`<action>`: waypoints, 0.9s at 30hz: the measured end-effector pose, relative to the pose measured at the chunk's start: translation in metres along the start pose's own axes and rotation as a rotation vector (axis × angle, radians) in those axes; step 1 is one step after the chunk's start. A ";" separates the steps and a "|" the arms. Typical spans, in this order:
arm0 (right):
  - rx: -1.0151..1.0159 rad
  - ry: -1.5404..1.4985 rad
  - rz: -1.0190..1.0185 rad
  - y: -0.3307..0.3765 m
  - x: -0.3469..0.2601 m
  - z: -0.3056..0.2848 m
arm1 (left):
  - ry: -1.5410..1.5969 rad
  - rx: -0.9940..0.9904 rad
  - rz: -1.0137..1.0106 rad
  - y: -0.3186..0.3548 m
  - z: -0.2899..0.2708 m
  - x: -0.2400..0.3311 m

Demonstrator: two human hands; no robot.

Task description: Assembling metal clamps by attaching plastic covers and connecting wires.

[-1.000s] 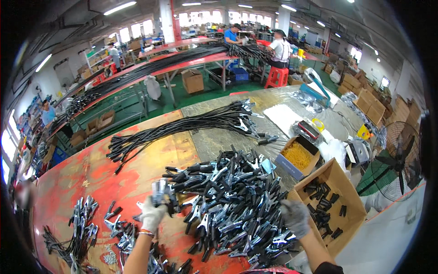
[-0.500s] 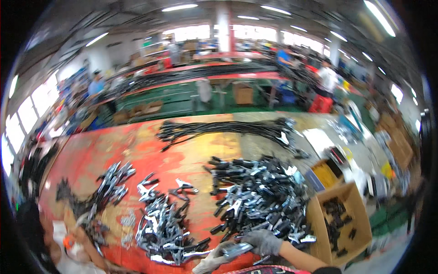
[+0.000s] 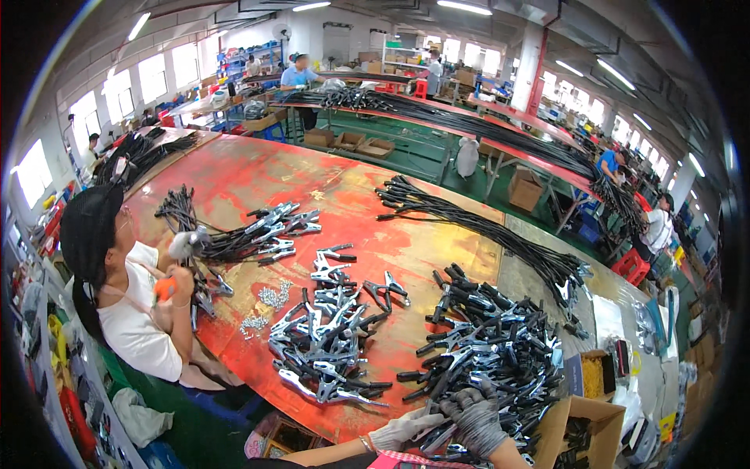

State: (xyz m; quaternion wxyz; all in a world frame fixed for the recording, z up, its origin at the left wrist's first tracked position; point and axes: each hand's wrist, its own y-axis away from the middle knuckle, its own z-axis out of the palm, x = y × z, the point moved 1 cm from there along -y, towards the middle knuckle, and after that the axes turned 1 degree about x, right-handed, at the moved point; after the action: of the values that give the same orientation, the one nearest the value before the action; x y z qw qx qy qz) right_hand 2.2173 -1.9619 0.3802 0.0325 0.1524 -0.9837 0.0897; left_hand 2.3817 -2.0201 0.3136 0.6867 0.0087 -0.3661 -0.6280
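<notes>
My left hand, in a white glove, is closed around a metal spring clamp at the table's near edge; the fingers hide most of it. Right beside it my right hand, in a grey glove, curls its fingers over the same spot, also closed on a clamp. Both hands are at the near edge of a large pile of black-handled spring clamps. To the left lies a second pile of silver clamps, with one clamp apart from it.
An open cardboard box with black pieces stands at my right, near a smaller box. A bundle of black cables lies across the table. At the left a co-worker handles cables with clamps, beside small metal parts.
The view has swung left and sharpened, bringing the co-worker fully into sight. My hands have come closer together, and the clamp in my left hand is now mostly covered.
</notes>
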 end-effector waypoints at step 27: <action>-0.358 -0.266 -0.136 0.037 -0.008 -0.003 | -1.187 0.338 0.177 0.010 -0.002 -0.033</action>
State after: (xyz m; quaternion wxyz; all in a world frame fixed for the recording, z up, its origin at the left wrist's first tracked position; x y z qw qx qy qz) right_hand 2.2141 -1.9243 0.3758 -0.0652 0.2205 -0.9670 -0.1095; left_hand 2.3931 -1.9905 0.3001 0.4046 -0.2638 -0.7790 -0.3997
